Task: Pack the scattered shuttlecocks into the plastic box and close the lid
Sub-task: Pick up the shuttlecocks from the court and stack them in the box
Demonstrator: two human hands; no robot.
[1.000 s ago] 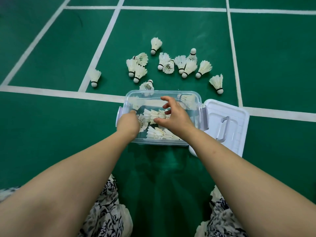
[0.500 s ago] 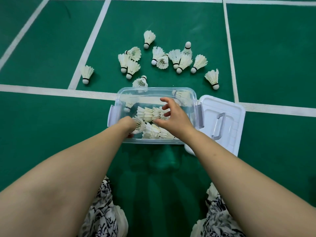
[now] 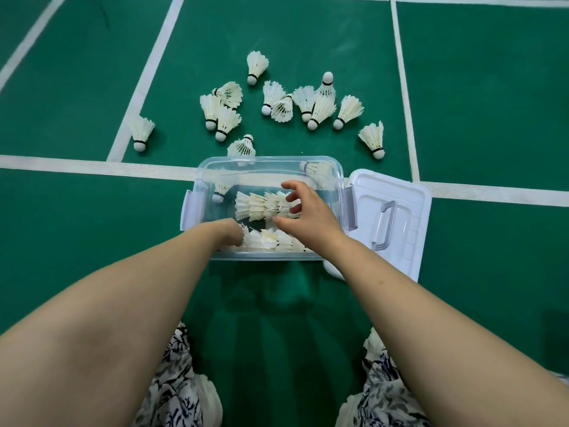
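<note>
Two bare hands reach into a clear, rectangular plastic box [image 3: 268, 160] that sits on a green court floor [image 3: 308, 32] marked with white lines.

The right hand [image 3: 308, 215] hovers over the right end of the far row [image 3: 261, 206] of white feathered shuttlecocks, which are nested one into the next. Its grip is loosely open, with the thumb and half-curled fingers held apart. Whether they touch the feathers is unclear.

The left hand [image 3: 229, 234] is sunk in the near left corner, against the left end of the near row [image 3: 271, 241]. Its fingers are hidden, so its grip cannot be told.

Both rows lie with their long axis left to right across the box. About a dozen loose shuttlecocks [image 3: 320, 110] lie on the floor beyond the far wall, straight ahead of both hands. Most have the cork tip toward the person and the feathers fanning away.

The thickest cluster sits ahead of the right hand, which is probably the better one for the next reach. One loose shuttlecock lies just beside the far wall, left of centre. The feathers look light, stiff and easily crushed.

A white plastic lid [image 3: 400, 211] with a moulded handle lies flat just right of the box, not yet fitted.
</note>
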